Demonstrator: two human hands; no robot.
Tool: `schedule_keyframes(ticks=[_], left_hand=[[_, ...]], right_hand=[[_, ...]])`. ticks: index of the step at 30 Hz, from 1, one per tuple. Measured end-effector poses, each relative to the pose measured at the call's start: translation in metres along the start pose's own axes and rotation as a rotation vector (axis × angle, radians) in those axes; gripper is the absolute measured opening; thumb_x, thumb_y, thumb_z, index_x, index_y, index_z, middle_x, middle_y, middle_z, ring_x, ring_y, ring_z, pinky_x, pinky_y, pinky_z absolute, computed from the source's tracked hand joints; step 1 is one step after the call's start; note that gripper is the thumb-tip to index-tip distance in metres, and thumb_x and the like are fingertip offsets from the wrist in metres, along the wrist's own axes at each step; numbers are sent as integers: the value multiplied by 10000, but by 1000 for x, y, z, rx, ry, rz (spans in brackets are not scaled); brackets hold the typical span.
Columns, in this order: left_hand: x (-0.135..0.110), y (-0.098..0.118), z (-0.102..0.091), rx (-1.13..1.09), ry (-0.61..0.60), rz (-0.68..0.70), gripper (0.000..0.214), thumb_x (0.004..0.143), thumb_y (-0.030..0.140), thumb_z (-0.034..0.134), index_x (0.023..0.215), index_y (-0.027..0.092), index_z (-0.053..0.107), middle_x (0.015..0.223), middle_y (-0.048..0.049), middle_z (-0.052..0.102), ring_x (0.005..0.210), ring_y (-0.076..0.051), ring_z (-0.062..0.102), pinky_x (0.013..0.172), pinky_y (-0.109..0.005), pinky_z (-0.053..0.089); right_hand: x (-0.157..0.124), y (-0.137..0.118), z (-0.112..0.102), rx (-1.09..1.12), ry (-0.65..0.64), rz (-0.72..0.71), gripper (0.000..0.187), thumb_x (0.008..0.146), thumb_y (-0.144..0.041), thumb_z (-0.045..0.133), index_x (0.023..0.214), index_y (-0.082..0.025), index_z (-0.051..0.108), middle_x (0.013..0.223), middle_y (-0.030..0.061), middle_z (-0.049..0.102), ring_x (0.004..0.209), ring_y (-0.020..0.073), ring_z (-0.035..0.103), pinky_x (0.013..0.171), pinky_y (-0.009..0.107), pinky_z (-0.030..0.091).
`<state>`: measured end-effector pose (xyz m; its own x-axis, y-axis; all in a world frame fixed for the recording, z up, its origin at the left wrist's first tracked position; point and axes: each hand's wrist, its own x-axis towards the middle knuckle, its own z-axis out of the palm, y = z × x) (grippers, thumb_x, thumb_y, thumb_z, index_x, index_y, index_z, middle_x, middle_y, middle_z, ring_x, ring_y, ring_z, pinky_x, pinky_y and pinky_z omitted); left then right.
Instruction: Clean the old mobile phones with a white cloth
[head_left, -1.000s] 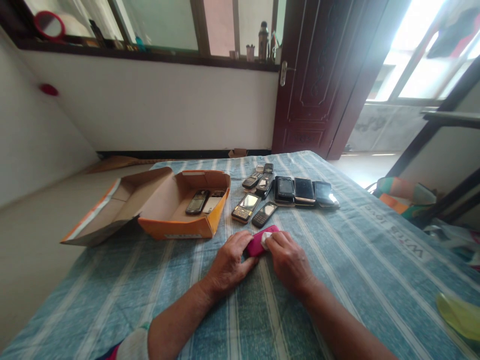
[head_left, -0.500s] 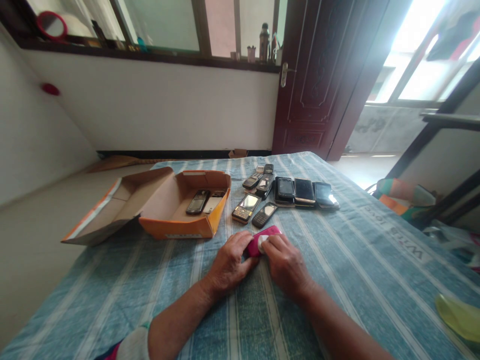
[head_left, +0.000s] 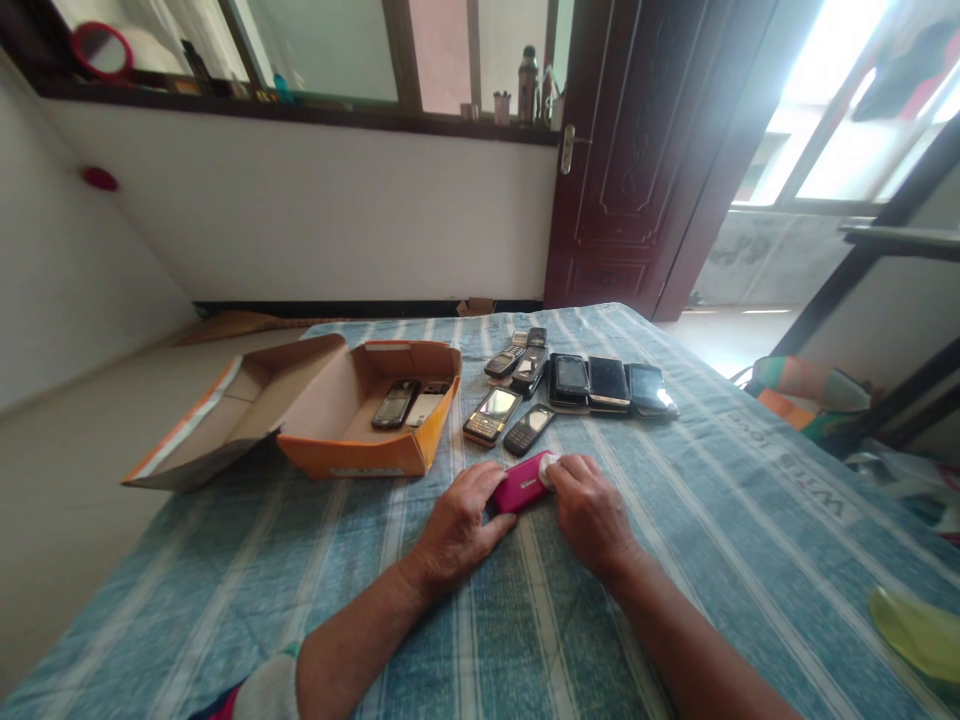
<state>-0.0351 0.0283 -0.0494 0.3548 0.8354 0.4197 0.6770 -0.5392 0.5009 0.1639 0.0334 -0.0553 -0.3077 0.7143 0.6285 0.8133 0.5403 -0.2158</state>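
Observation:
A pink mobile phone (head_left: 521, 484) lies back side up near the middle of the table, a small logo showing on it. My left hand (head_left: 466, 517) grips its left end between thumb and fingers. At the right end, my right hand (head_left: 592, 507) is closed on a small white wipe (head_left: 547, 468), tissue or cloth, which touches the phone. Just beyond are a dark keypad phone (head_left: 529, 430) and a black-and-gold keypad phone (head_left: 492, 416).
An open orange cardboard box (head_left: 352, 458) holding two phones stands at left, its lid (head_left: 225, 415) folded out. Further back are small keypad phones (head_left: 529, 368) and touchscreen phones (head_left: 608, 382). A striped blue cloth (head_left: 720, 560) covers the table; something yellow (head_left: 919, 630) lies at right.
My right hand has slid the white wipe rightward along the pink phone to its right end, uncovering the logo. My left hand keeps its hold in place.

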Motion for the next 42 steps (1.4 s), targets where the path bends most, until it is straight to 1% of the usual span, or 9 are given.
schedule_keyframes(ticks=[3, 5, 8, 11, 20, 26, 31, 37, 42], left_hand=[[0, 0, 0, -1, 7, 8, 403, 716, 183, 699, 1111, 150, 624, 1164, -139, 659, 1116, -288, 606, 995, -453, 489], [1, 0, 0, -4, 15, 21, 375, 729, 199, 690, 1096, 155, 625, 1143, -131, 665, 1092, -280, 617, 977, -443, 502], [2, 0, 0, -6, 22, 35, 317, 748, 194, 653, 1063, 164, 627, 1100, -114, 675, 1062, -265, 629, 949, -421, 521], [2, 0, 1, -8, 28, 33, 313, 752, 157, 612, 1065, 174, 620, 1084, -101, 678, 1054, -252, 633, 944, -410, 524], [2, -1, 1, 1, 18, 30, 363, 721, 168, 679, 1080, 167, 620, 1111, -116, 670, 1069, -267, 622, 960, -420, 516], [2, 3, -1, 9, 21, 18, 372, 717, 167, 689, 1083, 173, 624, 1124, -110, 667, 1083, -268, 619, 968, -413, 509], [2, 2, 0, 3, 18, 26, 346, 730, 181, 680, 1071, 171, 623, 1109, -110, 670, 1063, -263, 625, 955, -419, 515], [2, 0, 2, -13, 24, 29, 319, 745, 153, 627, 1063, 169, 613, 1099, -111, 669, 1063, -255, 624, 956, -427, 514], [3, 0, 2, -18, 23, 26, 318, 730, 164, 651, 1047, 163, 622, 1090, -112, 671, 1057, -266, 625, 950, -430, 519]], right_hand=[[0, -7, -3, 50, 39, -13, 247, 900, -41, 433, 785, -180, 602, 809, 63, 588, 805, 207, 493, 716, 291, 407], [-1, -16, -4, 114, 45, -60, 271, 919, -49, 398, 790, -173, 601, 811, 64, 579, 808, 205, 491, 724, 295, 414], [-3, -31, -1, 197, 8, -159, 277, 950, -86, 372, 829, -162, 609, 819, 64, 570, 807, 199, 494, 724, 297, 426], [-6, -38, 5, 204, -51, -204, 266, 965, -125, 380, 834, -151, 610, 824, 73, 570, 811, 206, 495, 721, 311, 430], [-2, -23, 4, 96, -81, -95, 176, 898, -79, 489, 800, -167, 606, 827, 59, 578, 822, 210, 493, 720, 301, 412], [0, -11, 2, 51, -14, -38, 210, 883, -52, 471, 777, -178, 600, 820, 59, 580, 811, 205, 488, 711, 288, 405], [-1, -19, -2, 123, 21, -70, 264, 918, -57, 406, 792, -180, 603, 813, 56, 573, 808, 196, 492, 717, 288, 414], [-5, -35, 5, 187, -52, -198, 231, 953, -118, 412, 852, -162, 615, 826, 67, 576, 804, 197, 503, 710, 302, 428], [-3, -28, 5, 112, -81, -129, 182, 910, -87, 477, 812, -176, 602, 820, 55, 574, 802, 198, 497, 710, 298, 411]])
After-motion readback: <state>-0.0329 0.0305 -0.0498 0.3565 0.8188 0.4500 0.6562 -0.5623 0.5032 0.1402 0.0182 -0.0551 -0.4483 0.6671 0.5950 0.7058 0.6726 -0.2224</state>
